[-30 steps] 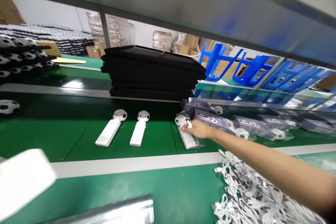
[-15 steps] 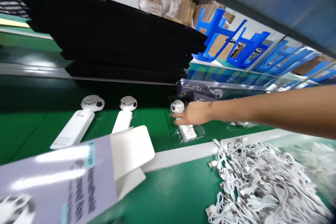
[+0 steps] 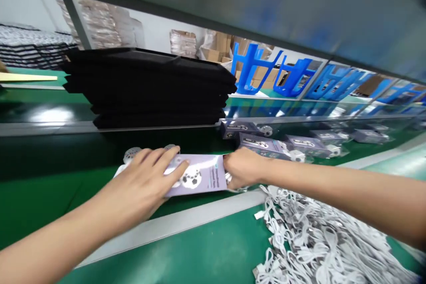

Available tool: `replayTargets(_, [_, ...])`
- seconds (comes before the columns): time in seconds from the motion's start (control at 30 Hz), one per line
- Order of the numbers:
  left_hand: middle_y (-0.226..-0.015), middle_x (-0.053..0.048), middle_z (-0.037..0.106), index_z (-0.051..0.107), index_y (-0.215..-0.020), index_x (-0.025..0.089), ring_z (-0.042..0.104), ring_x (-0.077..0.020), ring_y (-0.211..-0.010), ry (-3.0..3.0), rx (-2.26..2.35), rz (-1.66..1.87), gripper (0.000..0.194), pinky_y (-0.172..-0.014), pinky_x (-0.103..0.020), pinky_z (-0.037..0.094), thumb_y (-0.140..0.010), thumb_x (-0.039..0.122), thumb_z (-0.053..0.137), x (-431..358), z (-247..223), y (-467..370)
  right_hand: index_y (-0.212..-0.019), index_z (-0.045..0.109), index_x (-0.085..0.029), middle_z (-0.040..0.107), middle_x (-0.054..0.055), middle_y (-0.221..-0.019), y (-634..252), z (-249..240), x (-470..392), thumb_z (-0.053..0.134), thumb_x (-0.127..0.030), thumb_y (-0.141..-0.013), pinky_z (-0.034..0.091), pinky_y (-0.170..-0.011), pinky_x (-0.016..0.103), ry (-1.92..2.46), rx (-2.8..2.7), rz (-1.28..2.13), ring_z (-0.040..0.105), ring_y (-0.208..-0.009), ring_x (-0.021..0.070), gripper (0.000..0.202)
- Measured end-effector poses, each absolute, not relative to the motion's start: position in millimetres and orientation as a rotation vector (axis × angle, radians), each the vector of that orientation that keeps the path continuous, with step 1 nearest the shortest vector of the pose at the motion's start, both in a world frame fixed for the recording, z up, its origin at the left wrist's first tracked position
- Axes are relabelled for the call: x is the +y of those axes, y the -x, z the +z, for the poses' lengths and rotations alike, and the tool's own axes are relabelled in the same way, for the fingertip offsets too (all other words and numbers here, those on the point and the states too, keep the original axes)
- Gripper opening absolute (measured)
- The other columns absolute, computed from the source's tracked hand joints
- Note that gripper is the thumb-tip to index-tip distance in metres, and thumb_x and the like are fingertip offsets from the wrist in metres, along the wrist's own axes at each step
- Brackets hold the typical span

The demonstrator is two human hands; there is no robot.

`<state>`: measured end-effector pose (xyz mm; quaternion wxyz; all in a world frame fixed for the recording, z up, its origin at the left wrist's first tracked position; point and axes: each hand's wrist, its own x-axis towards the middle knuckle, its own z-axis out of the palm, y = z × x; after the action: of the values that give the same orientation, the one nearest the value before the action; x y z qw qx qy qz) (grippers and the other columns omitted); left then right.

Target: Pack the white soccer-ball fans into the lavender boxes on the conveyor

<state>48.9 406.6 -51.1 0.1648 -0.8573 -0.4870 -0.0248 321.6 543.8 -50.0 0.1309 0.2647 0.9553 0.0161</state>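
Observation:
My left hand is wrapped over a purple printed carton with a soccer-ball fan pictured on it, its right end toward my other hand. My right hand is closed at that end, its fingertips partly hidden by the carton. Beneath those fingers a little of a white handheld fan in a clear bag shows; most of it is covered. Behind my left hand, partly hidden, lie a white handheld fan with a ball-shaped head and a second fan head.
Several purple cartons with bagged fans lie along the green belt to the right. A heap of white USB cables covers the near right table. Black folded sheets are stacked behind. Blue stools stand beyond, and a shelf hangs overhead.
The carton has moved from the near left to the middle, meeting my right hand. My left hand has come into view around it. My right hand's fingers have closed at the bagged fan.

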Motion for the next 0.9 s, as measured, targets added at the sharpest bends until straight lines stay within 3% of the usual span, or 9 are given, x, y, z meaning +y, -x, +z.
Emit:
replayTargets(0.1, [-0.156, -0.02, 0.023, 0.038, -0.146, 0.021, 0.025, -0.0404, -0.142, 2.407, -1.427, -0.119, 0.075, -0.113, -0.058, 0.027, -0.08, 0.034, 0.072, 461.8, -67.6, -83.5, -0.108, 0.069, -0.017, 0.071, 0.009, -0.093, -362.7, -69.1, 571.8, 0.068, -0.041, -0.079, 0.048, -0.072, 0.031, -1.086, 2.733, -0.35, 0.067, -0.085, 0.0277, 0.037])
replayTargets(0.2, [-0.157, -0.021, 0.018, 0.032, -0.15, 0.018, 0.015, -0.0373, -0.147, 2.363, -1.542, -0.239, 0.071, -0.116, -0.059, 0.023, -0.088, 0.041, 0.061, 485.1, -84.8, -100.8, -0.113, 0.067, -0.019, 0.07, 0.005, -0.104, -400.4, -84.9, 599.5, 0.07, -0.038, -0.081, 0.047, -0.08, 0.027, -1.401, 2.685, -0.714, 0.065, -0.096, 0.0238, 0.038])
replayTargets(0.33, [-0.159, -0.014, 0.018, 0.043, -0.144, 0.025, 0.019, -0.0317, -0.147, 2.424, -1.556, -0.293, 0.052, -0.118, -0.057, 0.025, -0.096, 0.044, 0.043, 462.0, -96.9, -90.7, -0.114, 0.065, -0.019, 0.068, 0.006, -0.108, -413.6, -88.8, 609.3, 0.074, -0.03, -0.075, 0.045, -0.076, 0.027, -1.431, 2.661, -0.636, 0.064, -0.094, 0.0235, 0.042])
replayTargets(0.4, [-0.16, -0.011, 0.018, 0.044, -0.144, 0.026, 0.02, -0.0325, -0.147, 2.425, -1.617, -0.282, 0.053, -0.117, -0.058, 0.026, -0.096, 0.049, 0.04, 443.8, -97.2, -77.0, -0.108, 0.066, -0.019, 0.069, 0.005, -0.098, -409.6, -84.2, 610.8, 0.078, -0.037, -0.073, 0.043, -0.067, 0.028, -1.384, 2.611, -0.578, 0.064, -0.082, 0.0223, 0.041])
replayTargets(0.5, [-0.157, -0.012, 0.027, 0.039, -0.148, 0.026, 0.032, -0.0375, -0.141, 2.384, -1.9, -0.263, 0.063, -0.109, -0.059, 0.039, -0.093, 0.057, 0.041, 432.4, -93.6, -64.7, -0.1, 0.068, -0.021, 0.068, 0.003, -0.088, -406.2, -73.8, 616.2, 0.078, -0.052, -0.073, 0.039, -0.061, 0.028, -1.359, 2.615, -0.568, 0.061, -0.073, 0.0208, 0.043])
replayTargets(0.6, [-0.136, -0.016, 0.054, 0.034, -0.149, 0.02, 0.056, -0.0359, -0.119, 2.426, -2.126, -0.322, 0.066, -0.093, -0.052, 0.053, -0.092, 0.05, 0.048, 447.7, -91.0, -76.7, -0.087, 0.07, -0.02, 0.068, 0.003, -0.082, -409.9, -61.7, 609.6, 0.068, -0.048, -0.082, 0.039, -0.064, 0.028, -1.44, 2.705, -0.53, 0.06, -0.076, 0.0205, 0.029])
replayTargets(0.67, [-0.123, -0.015, 0.063, 0.038, -0.146, 0.018, 0.063, -0.033, -0.107, 2.475, -2.125, -0.398, 0.058, -0.088, -0.047, 0.054, -0.093, 0.039, 0.049, 468.8, -92.2, -95.1, -0.079, 0.07, -0.02, 0.067, 0.003, -0.078, -410.9, -55.4, 585.6, 0.062, -0.048, -0.087, 0.038, -0.064, 0.027, -1.5, 2.728, -0.608, 0.059, -0.074, 0.0194, 0.03])
replayTargets(0.77, [-0.122, -0.013, 0.064, 0.045, -0.141, 0.018, 0.062, -0.0312, -0.109, 2.503, -2.061, -0.454, 0.05, -0.093, -0.043, 0.052, -0.093, 0.03, 0.05, 503.4, -99.7, -121.0, -0.073, 0.068, -0.018, 0.063, 0.001, -0.066, -398.3, -57.3, 514.7, 0.056, -0.057, -0.09, 0.036, -0.055, 0.025, -1.562, 2.591, -0.998, 0.053, -0.06, 0.0153, 0.044])
replayTargets(0.9, [-0.124, -0.017, 0.061, 0.036, -0.146, 0.012, 0.06, -0.0313, -0.114, 2.519, -2.036, -0.42, 0.058, -0.097, -0.042, 0.049, -0.091, 0.022, 0.049, 520.1, -111.6, -127.3, -0.082, 0.074, -0.016, 0.051, -0.001, -0.054, -350.7, -89.6, 391.2, 0.056, -0.068, -0.087, 0.031, -0.048, 0.023, -1.298, 2.05, -1.816, 0.039, -0.047, 0.0097, 0.056])
